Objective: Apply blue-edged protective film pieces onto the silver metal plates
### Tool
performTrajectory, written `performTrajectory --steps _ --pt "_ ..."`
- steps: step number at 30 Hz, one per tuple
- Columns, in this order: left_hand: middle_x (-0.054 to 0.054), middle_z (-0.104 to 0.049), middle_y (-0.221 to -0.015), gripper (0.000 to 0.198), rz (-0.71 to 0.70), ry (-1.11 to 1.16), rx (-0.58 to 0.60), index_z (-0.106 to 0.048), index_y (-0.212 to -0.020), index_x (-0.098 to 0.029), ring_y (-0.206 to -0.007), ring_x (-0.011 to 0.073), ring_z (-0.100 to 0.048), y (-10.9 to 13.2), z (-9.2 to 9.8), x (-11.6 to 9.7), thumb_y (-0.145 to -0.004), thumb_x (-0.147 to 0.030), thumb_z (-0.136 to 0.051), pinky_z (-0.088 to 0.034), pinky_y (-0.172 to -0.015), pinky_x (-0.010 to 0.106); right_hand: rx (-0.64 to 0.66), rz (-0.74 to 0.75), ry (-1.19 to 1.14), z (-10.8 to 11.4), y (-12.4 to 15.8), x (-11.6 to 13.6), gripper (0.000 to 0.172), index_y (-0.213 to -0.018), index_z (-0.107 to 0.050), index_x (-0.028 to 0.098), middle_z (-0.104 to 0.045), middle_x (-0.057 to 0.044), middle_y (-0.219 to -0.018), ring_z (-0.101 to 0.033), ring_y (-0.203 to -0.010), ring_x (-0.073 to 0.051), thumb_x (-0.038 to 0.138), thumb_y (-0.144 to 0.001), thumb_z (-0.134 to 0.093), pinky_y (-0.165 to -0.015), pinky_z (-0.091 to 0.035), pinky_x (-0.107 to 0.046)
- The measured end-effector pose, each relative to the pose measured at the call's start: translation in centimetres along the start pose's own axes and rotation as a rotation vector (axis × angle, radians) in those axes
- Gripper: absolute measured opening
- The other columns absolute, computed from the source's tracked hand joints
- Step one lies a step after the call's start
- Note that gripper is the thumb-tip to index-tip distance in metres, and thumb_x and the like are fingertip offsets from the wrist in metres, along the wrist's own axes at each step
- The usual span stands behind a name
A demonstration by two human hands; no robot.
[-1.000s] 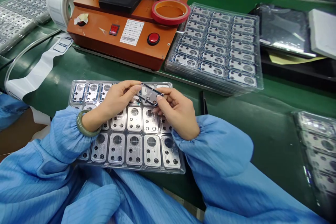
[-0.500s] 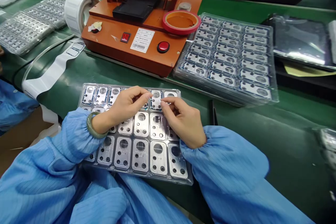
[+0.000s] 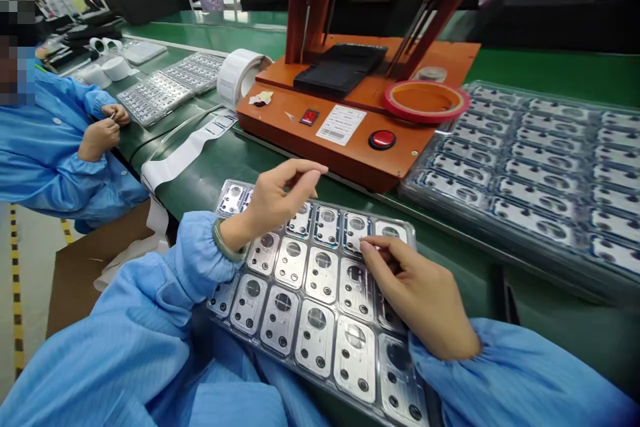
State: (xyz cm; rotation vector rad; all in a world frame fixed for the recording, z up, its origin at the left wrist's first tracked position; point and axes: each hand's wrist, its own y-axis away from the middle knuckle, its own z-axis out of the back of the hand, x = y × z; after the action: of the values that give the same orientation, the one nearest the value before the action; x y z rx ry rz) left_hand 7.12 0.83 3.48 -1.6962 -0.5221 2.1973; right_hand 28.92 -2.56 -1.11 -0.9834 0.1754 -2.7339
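One tray [image 3: 370, 216] on the green surface [image 3: 550, 70] holds plates [image 3: 321, 273] in rows of six, long axes toward the person. The left hand [image 3: 280, 203] pinches narrowly above, empty; two hands in all, the right hand [image 3: 420, 297] with fingertips [image 3: 367, 245] touching a top-row plate [image 3: 354, 228].

The single camera rides on the person's head, above and just behind the work, facing forward and down across the green workbench [image 3: 550, 70]. Range is close: the tray of metal parts [image 3: 370, 212], left hand [image 3: 280, 200] and right hand [image 3: 420, 293] fill the lower frame. Farther off are the orange bench machine [image 3: 320, 140] and, at far left, a seated co-worker [image 3: 50, 147] – the view is tilted.
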Motion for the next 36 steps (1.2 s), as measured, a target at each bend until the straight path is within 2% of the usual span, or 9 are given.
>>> performTrajectory --steps 4,9,13,17,19,23,27,33,36 --pt "0.001 -0.063 -0.077 0.023 0.138 -0.082 -0.132 -0.060 -0.105 -0.016 -0.063 0.0077 -0.058 -1.9 3.1 1.1 -0.090 -0.031 -0.051 -0.050 -0.063 0.021 0.001 -0.022 0.007 0.0 -0.3 -0.1 0.035 -0.087 -0.070 0.023 -0.070 -0.001 -0.065 -0.064 -0.056 -0.019 0.050 -0.082 -0.049 -0.051 -0.045 -0.028" --pt "0.011 -0.062 -0.111 0.030 0.328 -0.671 -0.261 -0.057 -0.115 -0.013 -0.091 0.0130 -0.063 -4.2 7.6 5.7 -0.089 -0.026 -0.051 -0.049 -0.088 0.025 0.019 -0.042 0.015 0.0 -0.5 -0.4 0.037 -0.087 -0.070 0.024 -0.071 -0.002 -0.068 -0.066 -0.056 -0.020 0.054 -0.081 -0.049 -0.051 -0.047 -0.029" --pt "0.021 -0.050 -0.127 0.041 0.401 -0.872 -0.413 -0.051 -0.125 -0.006 -0.126 0.0267 -0.044 -6.0 10.5 9.8 -0.085 -0.018 -0.051 -0.032 -0.110 0.038 0.010 -0.013 0.007 0.0 -0.5 -0.5 0.036 -0.087 -0.070 0.024 -0.072 -0.002 -0.070 -0.068 -0.059 -0.021 0.053 -0.082 -0.048 -0.051 -0.048 -0.029" --pt "0.017 -0.034 -0.146 0.049 0.458 -1.021 -0.481 -0.043 -0.135 -0.015 -0.136 0.0311 -0.030 -7.7 12.7 12.8 -0.087 -0.022 -0.049 -0.023 -0.112 0.044 -0.001 0.018 -0.005 0.1 -0.5 -0.3 0.034 -0.087 -0.069 0.024 -0.072 -0.002 -0.069 -0.068 -0.060 -0.020 0.050 -0.084 -0.047 -0.052 -0.049 -0.028" --pt "0.017 -0.035 -0.146 0.051 0.494 -1.069 -0.487 -0.042 -0.136 -0.014 -0.136 0.0318 -0.030 -8.5 13.6 13.8 -0.087 -0.025 -0.050 -0.023 -0.112 0.045 -0.010 0.029 -0.016 0.2 -0.5 -0.2 0.033 -0.087 -0.069 0.023 -0.072 -0.001 -0.067 -0.068 -0.058 -0.019 0.048 -0.085 -0.048 -0.051 -0.049 -0.027" --pt "0.027 -0.049 -0.131 0.056 0.623 -1.124 -0.526 -0.041 -0.132 -0.004 -0.126 0.0375 -0.042 -9.4 14.8 15.5 -0.088 -0.037 -0.048 -0.032 -0.102 0.051 -0.004 0.028 -0.034 0.4 -0.4 0.0 0.032 -0.086 -0.069 0.023 -0.072 -0.001 -0.068 -0.067 -0.057 -0.018 0.047 -0.085 -0.048 -0.051 -0.050 -0.026" --pt "0.027 -0.055 -0.126 0.059 0.672 -1.182 -0.519 -0.041 -0.130 -0.005 -0.122 0.0380 -0.046 -9.8 15.2 16.6 -0.086 -0.044 -0.050 -0.034 -0.099 0.052 0.021 0.029 -0.044 0.5 -0.4 -0.1 0.032 -0.085 -0.068 0.024 -0.073 0.000 -0.071 -0.066 -0.056 -0.018 0.048 -0.086 -0.047 -0.052 -0.050 -0.027" --pt "0.024 -0.062 -0.117 0.057 0.657 -1.251 -0.452 -0.036 -0.136 -0.007 -0.115 0.0341 -0.055 -10.4 15.1 17.5 -0.089 -0.038 -0.048 -0.037 -0.095 0.046 0.034 0.034 -0.052 0.5 -0.4 -0.4 0.030 -0.087 -0.069 0.025 -0.073 0.000 -0.072 -0.065 -0.055 -0.017 0.046 -0.087 -0.048 -0.052 -0.050 -0.026" --pt "0.023 -0.065 -0.111 0.052 0.649 -1.272 -0.448 -0.034 -0.135 -0.003 -0.108 0.0318 -0.060 -10.7 15.0 17.9 -0.093 -0.033 -0.041 -0.039 -0.093 0.043 0.040 0.026 -0.056 0.4 -0.4 -0.4 0.031 -0.087 -0.069 0.024 -0.074 0.000 -0.073 -0.067 -0.058 -0.017 0.046 -0.087 -0.048 -0.054 -0.050 -0.026"
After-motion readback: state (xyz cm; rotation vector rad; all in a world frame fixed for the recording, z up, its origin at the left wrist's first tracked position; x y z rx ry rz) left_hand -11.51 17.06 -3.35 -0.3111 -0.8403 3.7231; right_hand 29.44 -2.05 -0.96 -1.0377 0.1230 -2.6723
